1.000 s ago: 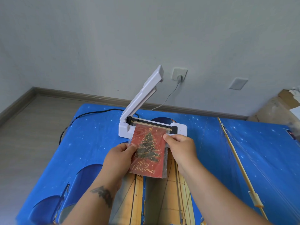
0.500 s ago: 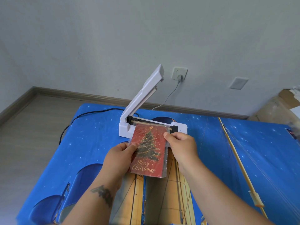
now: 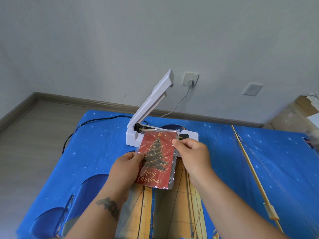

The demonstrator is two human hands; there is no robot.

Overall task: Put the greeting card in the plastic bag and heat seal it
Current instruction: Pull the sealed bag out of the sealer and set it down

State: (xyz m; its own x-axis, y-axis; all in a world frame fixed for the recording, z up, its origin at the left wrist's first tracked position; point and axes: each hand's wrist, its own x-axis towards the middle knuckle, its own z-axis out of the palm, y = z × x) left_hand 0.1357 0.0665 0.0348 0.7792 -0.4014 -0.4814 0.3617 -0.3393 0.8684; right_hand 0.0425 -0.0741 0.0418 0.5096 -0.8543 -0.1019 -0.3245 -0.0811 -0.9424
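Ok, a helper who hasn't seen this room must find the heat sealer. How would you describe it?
Look at the blue starry tablecloth on the table near the grey wall. At its far edge, below the wall socket, sits the heat sealer, a white base with its long lid arm raised at a slant. It is the only appliance there, a cord trailing from it.

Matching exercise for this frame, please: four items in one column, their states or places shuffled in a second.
Items:
1. Christmas card
2. heat sealer arm
3. plug
4. left hand

States:
A. in the wall socket
B. raised open
C. inside the clear plastic bag
D. pinching the bag's left edge

Pairs: 1-C, 2-B, 3-A, 4-D
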